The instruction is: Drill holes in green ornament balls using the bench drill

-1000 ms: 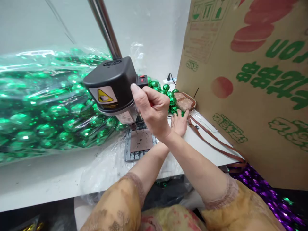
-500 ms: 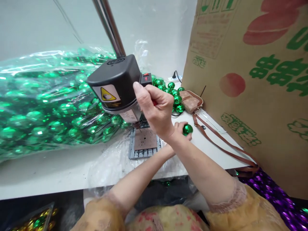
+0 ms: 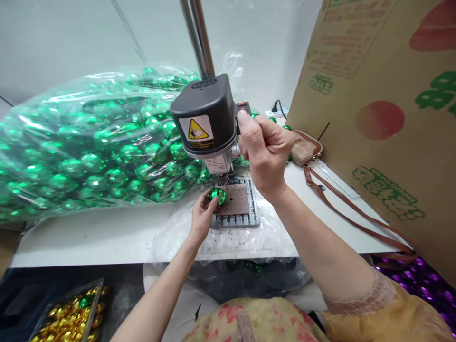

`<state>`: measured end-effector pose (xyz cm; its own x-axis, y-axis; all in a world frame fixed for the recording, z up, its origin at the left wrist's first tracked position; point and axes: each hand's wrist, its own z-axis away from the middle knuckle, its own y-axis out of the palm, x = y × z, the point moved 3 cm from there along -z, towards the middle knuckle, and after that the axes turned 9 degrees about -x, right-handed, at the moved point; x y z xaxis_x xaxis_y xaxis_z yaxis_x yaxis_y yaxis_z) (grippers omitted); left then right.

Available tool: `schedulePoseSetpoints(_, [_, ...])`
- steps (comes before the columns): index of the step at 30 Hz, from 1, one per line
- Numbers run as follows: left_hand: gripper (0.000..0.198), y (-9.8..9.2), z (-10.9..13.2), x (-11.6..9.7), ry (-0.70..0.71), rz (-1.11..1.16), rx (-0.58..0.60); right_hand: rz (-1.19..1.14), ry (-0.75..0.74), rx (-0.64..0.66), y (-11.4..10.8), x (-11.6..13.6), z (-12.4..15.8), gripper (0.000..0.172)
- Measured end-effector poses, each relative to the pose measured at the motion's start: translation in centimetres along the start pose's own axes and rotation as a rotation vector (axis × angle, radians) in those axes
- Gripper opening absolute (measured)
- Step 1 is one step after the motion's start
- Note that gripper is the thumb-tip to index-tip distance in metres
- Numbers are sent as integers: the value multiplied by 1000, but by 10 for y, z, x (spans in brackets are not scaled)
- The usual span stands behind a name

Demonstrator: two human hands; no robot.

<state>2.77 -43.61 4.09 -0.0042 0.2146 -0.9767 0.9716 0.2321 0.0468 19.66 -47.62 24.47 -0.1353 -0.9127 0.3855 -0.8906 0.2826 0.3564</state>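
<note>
My left hand [image 3: 201,217] pinches a shiny green faceted ball [image 3: 218,194] between thumb and fingers. The ball is at the left side of the drill press base [image 3: 253,219], beside the brown plate [image 3: 239,202] with a small dark hole in it. Above stands the black drill press head [image 3: 204,111], with a yellow warning label and its chuck [image 3: 223,179] pointing down. To the right of the head, my right hand [image 3: 269,154] is closed in a fist round the press handle, which the fingers mostly hide.
A big clear bag [image 3: 81,156] of green balls lies left of the press. A brown purse [image 3: 305,148] with a long strap and a tall cardboard box [image 3: 377,156] stand on the right. Gold balls [image 3: 69,311] fill a container below the white table [image 3: 89,240].
My left hand has carried the green ball from right of the press, under my right arm, to the left side of the base. My right hand stays closed at the press; the view has shifted left.
</note>
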Motion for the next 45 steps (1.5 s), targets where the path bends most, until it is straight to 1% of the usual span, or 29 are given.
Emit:
schedulePoseSetpoints(6, [63,12,-11,0,91,-100,87,25,26,-7,-1,0,0,47])
schedulePoseSetpoints(8, [60,14,-13,-2,158,-161,108,26,26,-13,-1,1,0,48])
schedulePoseSetpoints(10, [56,16,-14,-5,255,-255,125,27,17,-20,-1,1,0,48])
schedulePoseSetpoints(13, [55,20,-12,-8,379,-369,131,46,-2,-18,-1,1,1,47])
schedulePoseSetpoints(17, [51,26,-8,-9,462,-418,95,83,-85,3,0,2,1,44])
schedulePoseSetpoints(19, [51,29,-6,-6,442,-385,92,88,-100,11,0,4,0,44])
schedulePoseSetpoints(22, [54,32,-5,-1,343,-297,121,22,-26,-6,-1,4,-2,45])
schedulePoseSetpoints(24, [55,31,-4,1,310,-275,122,-25,7,-12,-1,4,-2,46])
schedulePoseSetpoints(28, [55,30,-4,2,315,-285,131,-44,-53,-12,-5,2,3,46])
schedulePoseSetpoints(34, [54,32,-2,0,320,-278,145,-26,-133,2,-13,-2,18,48])
schedulePoseSetpoints(40, [53,32,1,-5,323,-267,145,-62,-178,-19,-16,-5,26,47])
schedulePoseSetpoints(45, [53,32,2,-5,327,-265,145,9,-189,-31,-19,-9,31,47])
